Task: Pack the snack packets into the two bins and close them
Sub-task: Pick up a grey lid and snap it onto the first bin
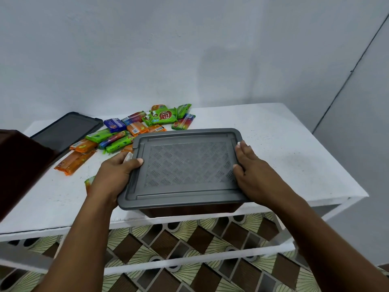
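Note:
A dark brown bin (189,211) stands at the front edge of the white table (284,148), covered by a grey patterned lid (185,167). My left hand (114,173) grips the lid's left edge, thumb on top. My right hand (250,171) holds the lid's right edge with the thumb on top and the fingers along the rim. Several snack packets (134,131) in green, orange and blue lie loose on the table behind the bin. A second brown bin (21,165) stands at the far left, partly out of frame. Its black lid (65,131) lies flat behind it.
A grey wall rises close behind the table. The table's right part is bare white surface. Under the table are white frame bars and a patterned floor (189,249). One green-orange packet (89,182) peeks out beside my left wrist.

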